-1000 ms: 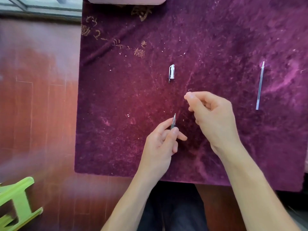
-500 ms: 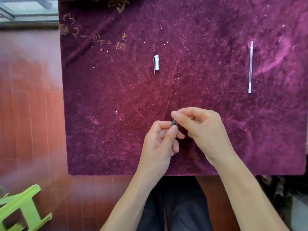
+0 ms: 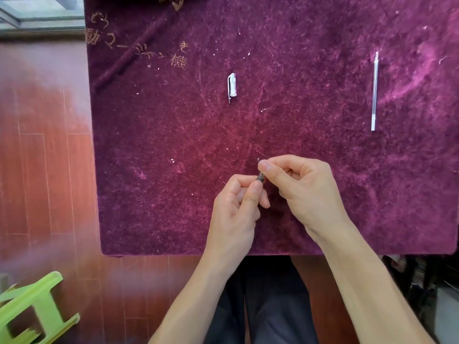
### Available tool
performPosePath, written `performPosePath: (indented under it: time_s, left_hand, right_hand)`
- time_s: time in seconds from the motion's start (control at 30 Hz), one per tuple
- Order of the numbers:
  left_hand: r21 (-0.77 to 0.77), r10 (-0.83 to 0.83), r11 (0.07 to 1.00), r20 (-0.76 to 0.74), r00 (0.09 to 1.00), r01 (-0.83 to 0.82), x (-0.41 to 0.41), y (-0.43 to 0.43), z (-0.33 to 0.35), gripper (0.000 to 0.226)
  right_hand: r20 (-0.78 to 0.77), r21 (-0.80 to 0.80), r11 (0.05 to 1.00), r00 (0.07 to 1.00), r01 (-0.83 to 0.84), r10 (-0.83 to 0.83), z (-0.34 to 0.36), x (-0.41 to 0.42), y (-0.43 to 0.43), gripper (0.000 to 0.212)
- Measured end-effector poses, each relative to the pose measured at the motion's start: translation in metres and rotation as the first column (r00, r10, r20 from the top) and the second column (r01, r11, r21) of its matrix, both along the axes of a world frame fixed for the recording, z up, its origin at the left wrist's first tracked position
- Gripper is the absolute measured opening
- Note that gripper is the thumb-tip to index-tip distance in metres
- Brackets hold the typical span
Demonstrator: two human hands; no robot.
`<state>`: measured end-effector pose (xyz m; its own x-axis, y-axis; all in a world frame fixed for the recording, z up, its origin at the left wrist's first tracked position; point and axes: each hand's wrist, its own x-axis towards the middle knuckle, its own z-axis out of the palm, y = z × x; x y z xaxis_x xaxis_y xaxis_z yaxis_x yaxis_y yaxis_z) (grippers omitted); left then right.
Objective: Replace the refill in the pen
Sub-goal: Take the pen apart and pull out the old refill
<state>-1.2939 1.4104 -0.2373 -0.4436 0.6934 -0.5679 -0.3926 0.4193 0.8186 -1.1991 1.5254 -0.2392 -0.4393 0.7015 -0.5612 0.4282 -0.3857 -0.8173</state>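
My left hand (image 3: 236,209) grips a dark pen (image 3: 260,177) near the front of the purple velvet table; only a short dark stub shows above my thumb. My right hand (image 3: 300,189) pinches the tip end of that pen between thumb and forefinger, so the two hands meet over it. A clear pen cap (image 3: 232,87) with a clip lies on the velvet further back, apart from both hands. A thin clear refill (image 3: 374,91) lies lengthwise at the far right, untouched.
The velvet cloth (image 3: 154,150) covers the table; its front edge runs just below my wrists. Gold embroidered characters (image 3: 139,49) mark its far left. A green plastic stool (image 3: 32,309) stands on the red wood floor at lower left.
My right hand came down from above and closed its thumb and forefinger on the pen's tip, which showed bare a second ago. The left hand kept its grip on the pen.
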Motion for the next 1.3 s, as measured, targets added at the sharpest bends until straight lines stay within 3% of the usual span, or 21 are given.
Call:
performPosePath:
  time_s: [0.5, 0.73, 1.3]
  left_hand:
    - [0.013, 0.043, 0.999, 0.065, 0.997, -0.043, -0.007, 0.002, 0.003, 0.020]
    - [-0.006, 0.013, 1.000, 0.023, 1.000, -0.013, -0.010, 0.001, 0.002, 0.020]
    - [-0.010, 0.013, 1.000, 0.046, 0.999, -0.013, -0.010, 0.000, 0.001, 0.022]
  right_hand:
    - [-0.075, -0.090, 0.995, 0.996, -0.045, 0.038, 0.002, -0.004, 0.008, 0.025]
    - [-0.085, -0.094, 0.992, 0.994, -0.080, 0.072, 0.002, -0.006, 0.012, 0.009]
    - [-0.079, -0.191, 0.969, 0.987, -0.156, 0.143, 0.001, -0.001, 0.020, 0.015]
